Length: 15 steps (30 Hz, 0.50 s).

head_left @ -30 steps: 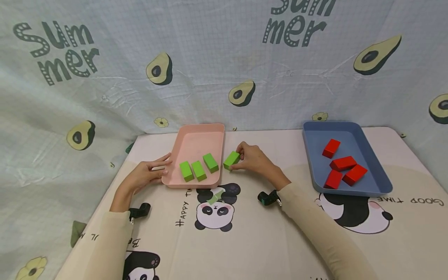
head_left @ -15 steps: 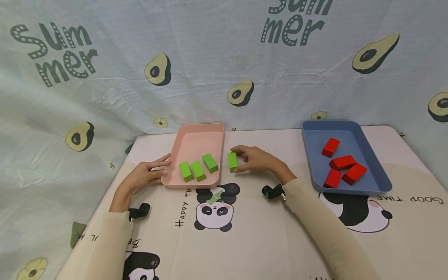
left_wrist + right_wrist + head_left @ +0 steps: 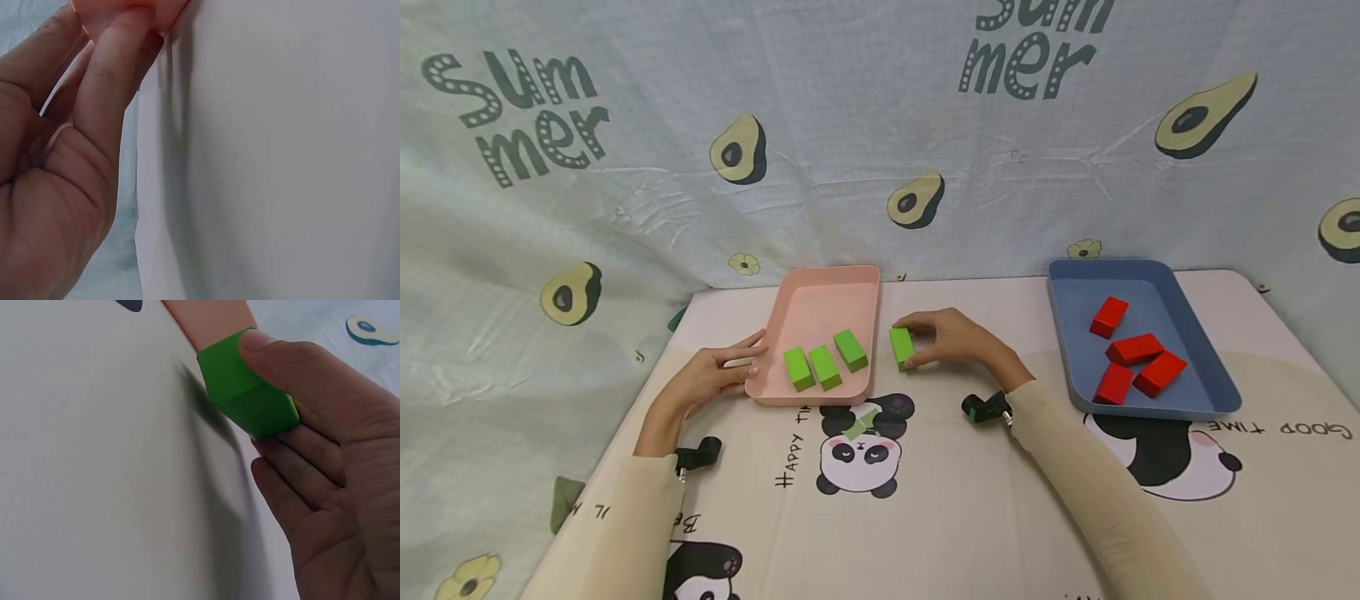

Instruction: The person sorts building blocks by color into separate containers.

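In the head view my right hand pinches a green block between thumb and fingers, just right of the pink tray. The right wrist view shows the thumb on one face of that green block and fingers behind it; a shadow lies apart from it on the table. Three more green blocks lie inside the pink tray near its front. My left hand holds the tray's left edge. In the left wrist view, one digit presses the pink wall and a fingertip shows beneath.
A blue tray with several red blocks stands at the right of the table. Behind the table hangs a pale cloth with avocado prints. Panda drawings decorate the tabletop.
Over the last second my right hand has shifted slightly right and turned the green block, which slanted before and now stands nearly lengthwise to the tray. My left hand stays at the pink tray.
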### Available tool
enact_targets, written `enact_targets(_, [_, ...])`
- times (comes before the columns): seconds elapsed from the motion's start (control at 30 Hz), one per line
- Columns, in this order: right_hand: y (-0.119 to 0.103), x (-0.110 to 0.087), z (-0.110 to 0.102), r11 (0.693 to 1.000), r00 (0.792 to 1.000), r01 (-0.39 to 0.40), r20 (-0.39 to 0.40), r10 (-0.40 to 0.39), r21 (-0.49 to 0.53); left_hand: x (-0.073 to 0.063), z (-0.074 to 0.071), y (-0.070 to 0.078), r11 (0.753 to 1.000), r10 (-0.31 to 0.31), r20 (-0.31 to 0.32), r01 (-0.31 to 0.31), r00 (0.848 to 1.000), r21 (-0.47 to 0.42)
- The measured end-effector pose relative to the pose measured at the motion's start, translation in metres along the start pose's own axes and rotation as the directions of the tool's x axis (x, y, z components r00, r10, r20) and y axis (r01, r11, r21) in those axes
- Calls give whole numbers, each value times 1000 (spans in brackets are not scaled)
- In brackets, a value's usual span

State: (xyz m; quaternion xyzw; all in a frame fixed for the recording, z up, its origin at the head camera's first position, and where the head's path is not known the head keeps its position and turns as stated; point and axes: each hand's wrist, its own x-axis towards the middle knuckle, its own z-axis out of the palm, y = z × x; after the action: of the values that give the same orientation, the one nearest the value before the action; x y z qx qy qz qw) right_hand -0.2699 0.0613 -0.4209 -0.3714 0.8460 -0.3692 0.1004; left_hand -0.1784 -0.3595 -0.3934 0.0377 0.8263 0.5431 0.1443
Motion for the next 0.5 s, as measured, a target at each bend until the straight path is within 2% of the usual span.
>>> enact_targets(0.2, [-7, -3, -3, 998, 1000, 6, 19, -7, 66, -1, 0, 0, 1000, 8, 8, -8, 1000, -12])
enact_targets(0.5, [-15, -8, -8, 998, 1000, -6, 23, 5, 59, -2, -1, 0, 1000, 23, 11, -23, 1000, -3])
